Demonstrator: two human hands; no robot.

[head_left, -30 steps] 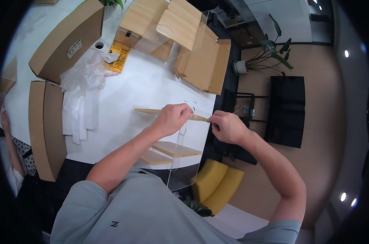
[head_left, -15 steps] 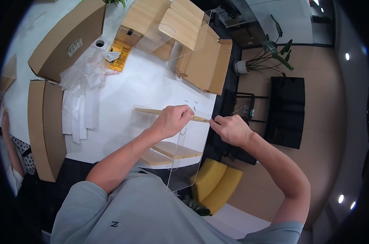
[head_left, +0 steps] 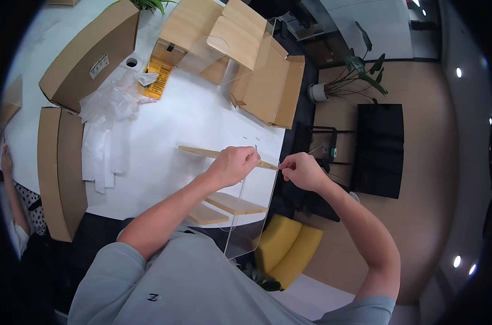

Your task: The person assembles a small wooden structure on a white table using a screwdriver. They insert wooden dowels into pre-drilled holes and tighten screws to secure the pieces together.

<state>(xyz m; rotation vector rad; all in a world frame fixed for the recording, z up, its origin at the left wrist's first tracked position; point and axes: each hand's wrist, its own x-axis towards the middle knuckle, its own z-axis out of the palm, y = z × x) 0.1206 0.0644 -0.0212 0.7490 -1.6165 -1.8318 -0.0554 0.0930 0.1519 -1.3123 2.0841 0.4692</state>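
The left hand (head_left: 235,164) is closed on the edge of a wooden board (head_left: 196,151), and the right hand (head_left: 302,170) has its thumb and fingers pinched together at the board's right end; what is between these fingertips is too small to tell. This board is near the right edge of the white worktop (head_left: 175,119), beside a clear panel (head_left: 246,241) which reaches past the front edge. In my judgement, the left hand should hold the board firm, while the right fingers work straight and gently, because a sideways push may tilt the board or load the panel. Nearer to the front edge are two lower boards (head_left: 236,203). Small loose pieces (head_left: 256,146) lie by the right edge, so it is wise not to sweep them off. Toward the left edge are white strips (head_left: 100,165), plastic wrapping (head_left: 113,100) and a brown carton (head_left: 70,173); toward the far edge, a yellow case (head_left: 158,81) and a wooden unit (head_left: 191,27). Beyond the right edge, the room has a dark screen (head_left: 378,151), a potted plant (head_left: 318,92) and a yellow seat (head_left: 292,249).
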